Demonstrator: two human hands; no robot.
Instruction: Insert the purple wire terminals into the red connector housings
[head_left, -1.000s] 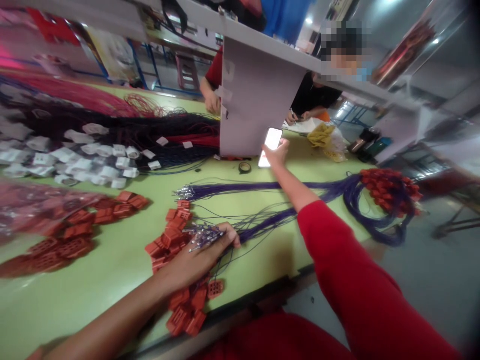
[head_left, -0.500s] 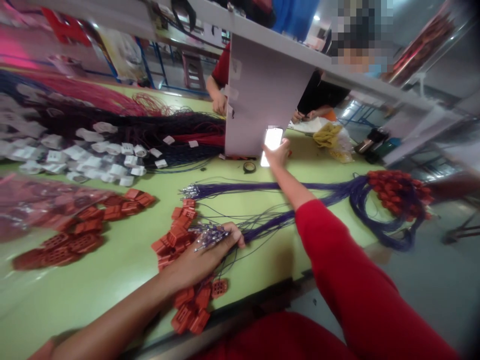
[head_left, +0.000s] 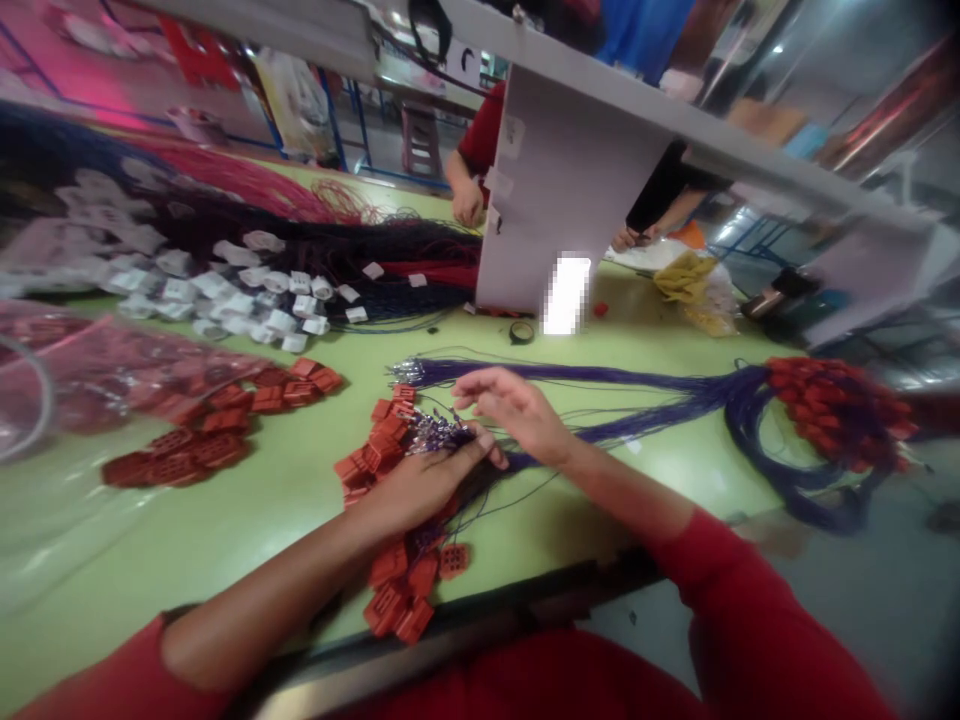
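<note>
My left hand [head_left: 442, 475] is closed around a bundle of purple wires [head_left: 615, 425], whose metal-tipped ends [head_left: 435, 430] stick out past the thumb. Just above it, my right hand [head_left: 517, 410] hovers over the wires, fingers apart and holding nothing. Orange connectors [head_left: 382, 445] lie under and beside my left hand. A second purple wire bundle [head_left: 570, 373] stretches behind both hands, its metal ends at the left. The phone [head_left: 568, 295], its screen bright white, is at the grey divider panel, away from my hands.
White connectors [head_left: 277, 290] on dark wires fill the back left. A clear bag [head_left: 112, 370] and more orange connectors [head_left: 180, 455] lie at the left. Black tape [head_left: 520, 332] sits near the divider [head_left: 555, 190]. Coiled wires with orange connectors [head_left: 832, 410] are at the right. Two people's hands show behind.
My right hand has let go of the phone and come back toward my left hand. My left hand still grips the wires. The camera view has shifted a little.
</note>
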